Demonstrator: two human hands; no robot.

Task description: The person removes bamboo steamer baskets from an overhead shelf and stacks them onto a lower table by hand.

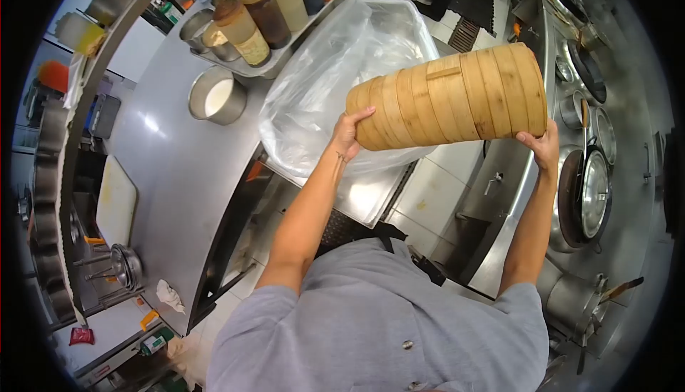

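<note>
A stack of several round bamboo steamer baskets (446,96) lies tilted on its side in the air, held between both of my hands. My left hand (347,132) grips its left end, with the thumb along the side. At the right end, my right hand (542,146) is closed on the lower edge, thumb on top; its other fingers are partly hidden. Behind and below the stack is a large tub lined with clear plastic (303,99). Part of the tub is hidden by the baskets.
On the steel counter (171,156) at left stands a metal pot with white contents (217,99). Several sauce bottles (264,13) stand in a tray behind it. A white cutting board (115,199) lies farther left. Along the right are woks and a lidded pan (594,192).
</note>
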